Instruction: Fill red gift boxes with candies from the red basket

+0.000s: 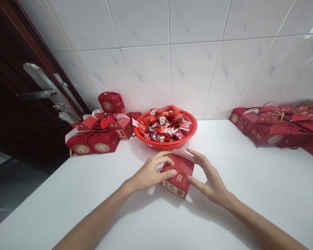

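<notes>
A small red paper box (pixel 175 189) with gold and white print stands on the white table in front of me, its rounded flaps partly raised. My left hand (pixel 153 170) grips its left side, the thumb on the front flap and the fingers at the top opening. On the right side, my right hand (pixel 210 177) touches the box with thumb and fingers spread along its edge. Just behind the box is a red plastic basket (pixel 156 145) filled with wrapped sweets (pixel 163 126). What the box holds is hidden.
Several red boxes (pixel 103 142) are stacked at the back left, beside a dark door (pixel 13 86) with a metal handle. More red boxes (pixel 273 130) stand at the back right. A tiled wall (pixel 195 69) closes off the far edge of the white table (pixel 80 194).
</notes>
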A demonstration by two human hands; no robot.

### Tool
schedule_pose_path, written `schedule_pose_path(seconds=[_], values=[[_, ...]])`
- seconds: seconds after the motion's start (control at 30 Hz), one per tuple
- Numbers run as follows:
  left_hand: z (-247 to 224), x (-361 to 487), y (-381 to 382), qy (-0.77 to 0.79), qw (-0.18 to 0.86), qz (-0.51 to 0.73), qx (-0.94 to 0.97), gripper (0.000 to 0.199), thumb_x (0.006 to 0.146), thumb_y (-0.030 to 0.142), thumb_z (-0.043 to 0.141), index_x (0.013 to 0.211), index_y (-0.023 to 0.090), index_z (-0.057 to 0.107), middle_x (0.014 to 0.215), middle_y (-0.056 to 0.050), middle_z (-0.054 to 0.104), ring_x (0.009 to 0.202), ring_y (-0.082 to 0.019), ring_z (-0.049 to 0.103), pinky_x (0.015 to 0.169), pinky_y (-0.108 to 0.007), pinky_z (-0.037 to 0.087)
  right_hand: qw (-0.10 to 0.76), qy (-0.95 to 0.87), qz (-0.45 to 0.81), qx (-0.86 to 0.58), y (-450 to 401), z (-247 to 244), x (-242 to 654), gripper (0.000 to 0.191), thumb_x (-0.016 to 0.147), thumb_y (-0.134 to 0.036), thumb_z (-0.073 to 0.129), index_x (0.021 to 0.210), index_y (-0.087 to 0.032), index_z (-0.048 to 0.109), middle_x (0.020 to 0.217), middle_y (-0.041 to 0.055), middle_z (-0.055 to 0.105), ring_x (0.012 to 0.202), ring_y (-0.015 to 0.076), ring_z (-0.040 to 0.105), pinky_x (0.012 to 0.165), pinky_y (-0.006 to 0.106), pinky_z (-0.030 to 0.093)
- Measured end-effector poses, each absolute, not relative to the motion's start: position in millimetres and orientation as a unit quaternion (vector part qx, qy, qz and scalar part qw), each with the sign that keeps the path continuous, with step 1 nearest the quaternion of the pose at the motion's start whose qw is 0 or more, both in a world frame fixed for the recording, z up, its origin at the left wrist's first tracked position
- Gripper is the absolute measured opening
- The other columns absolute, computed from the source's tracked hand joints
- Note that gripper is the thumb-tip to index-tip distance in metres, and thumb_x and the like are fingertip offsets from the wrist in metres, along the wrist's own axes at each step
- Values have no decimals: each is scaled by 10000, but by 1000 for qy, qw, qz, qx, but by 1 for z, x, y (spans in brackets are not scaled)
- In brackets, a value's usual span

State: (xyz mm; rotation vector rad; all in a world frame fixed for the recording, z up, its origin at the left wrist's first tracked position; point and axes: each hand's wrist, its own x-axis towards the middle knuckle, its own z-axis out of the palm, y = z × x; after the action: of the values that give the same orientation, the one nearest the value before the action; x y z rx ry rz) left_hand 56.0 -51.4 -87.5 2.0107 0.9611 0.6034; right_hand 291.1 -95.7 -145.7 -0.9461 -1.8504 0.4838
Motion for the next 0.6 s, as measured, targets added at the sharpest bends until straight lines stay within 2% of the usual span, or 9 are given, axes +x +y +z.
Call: schedule_pose_path(seconds=[0.1, 0.23, 0.37, 0.43, 0.5, 0.6], values=[[-95, 58, -49, 398, 412, 262, 777, 285, 825, 462, 729, 917, 210, 631, 1334, -105, 622, 1294, -315, 560, 1093, -435, 443, 479, -765, 194, -385, -94, -148, 292, 622, 960, -301, 634, 1530, -312, 386, 1539, 113, 500, 1414, 280, 499, 1137, 489, 482], [-105, 60, -50, 394, 450, 286, 748, 394, 807, 451, 753, 1063, 221, 562, 1282, -100, 639, 1224, -295, 605, 1057, -445, 480, 490, -749, 229, -383, -94, -145, 293, 455, 987, -286, 593, 1436, -318, 526, 1519, 92, 528, 1434, 264, 474, 1160, 482, 453], [-110, 62, -49, 386, 464, 308, 735, 763, 790, 433, 785, 1425, 246, 406, 1386, -135, 573, 1263, -287, 590, 1083, -457, 472, 496, -735, 261, -380, -95, -144, 292, 302, 993, -302, 584, 1286, -300, 659, 1503, 97, 542, 1400, 268, 515, 1121, 473, 489], [-113, 62, -46, 378, 447, 298, 754, 720, 799, 427, 777, 1420, 242, 465, 1391, -131, 567, 1288, -290, 571, 1110, -457, 452, 487, -745, 260, -375, -97, -145, 290, 237, 990, -313, 584, 1184, -277, 715, 1498, 108, 544, 1372, 275, 543, 1104, 472, 504], [-115, 62, -43, 367, 436, 287, 770, 548, 809, 425, 762, 1295, 236, 594, 1364, -114, 587, 1286, -293, 569, 1107, -449, 457, 475, -755, 258, -373, -99, -146, 288, 216, 987, -330, 583, 1121, -262, 739, 1492, 118, 547, 1363, 282, 551, 1105, 484, 500], [-118, 64, -42, 357, 441, 299, 767, 420, 814, 414, 753, 1173, 225, 646, 1296, -97, 630, 1219, -280, 608, 1065, -429, 487, 481, -739, 273, -384, -100, -147, 287, 227, 976, -379, 595, 1125, -262, 721, 1500, 122, 537, 1384, 293, 526, 1117, 507, 479]])
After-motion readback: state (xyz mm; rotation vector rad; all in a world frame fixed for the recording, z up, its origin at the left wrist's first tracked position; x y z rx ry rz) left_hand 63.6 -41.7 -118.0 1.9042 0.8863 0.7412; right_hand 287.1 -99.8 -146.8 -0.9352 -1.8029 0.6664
